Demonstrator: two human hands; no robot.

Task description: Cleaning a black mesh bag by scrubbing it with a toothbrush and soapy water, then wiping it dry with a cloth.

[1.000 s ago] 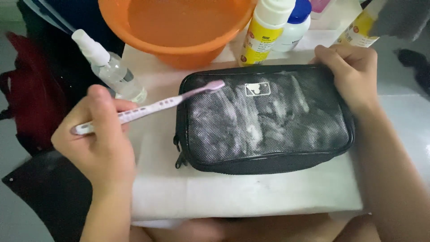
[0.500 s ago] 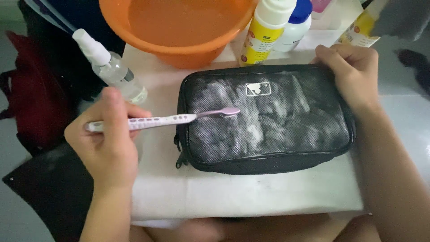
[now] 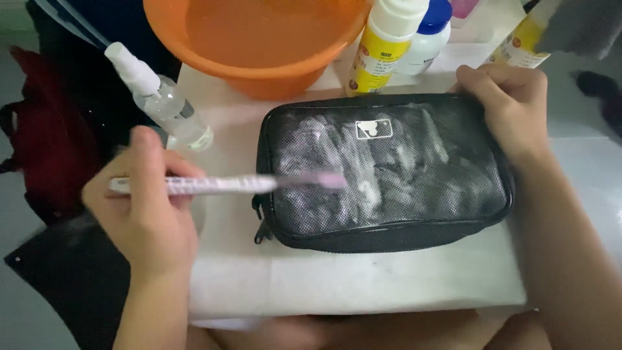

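Head view: toothbrush (image 3: 227, 185) between left fingers (image 3: 146, 162).

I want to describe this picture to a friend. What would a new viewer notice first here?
First, the black mesh pouch in the middle of the white surface, streaked with white foam. The left hand holds a pink toothbrush with its head on the pouch, and the right hand grips its far right corner. Behind stands an orange basin.

Home washing spot — orange basin (image 3: 259, 45), bottles (image 3: 382, 48)
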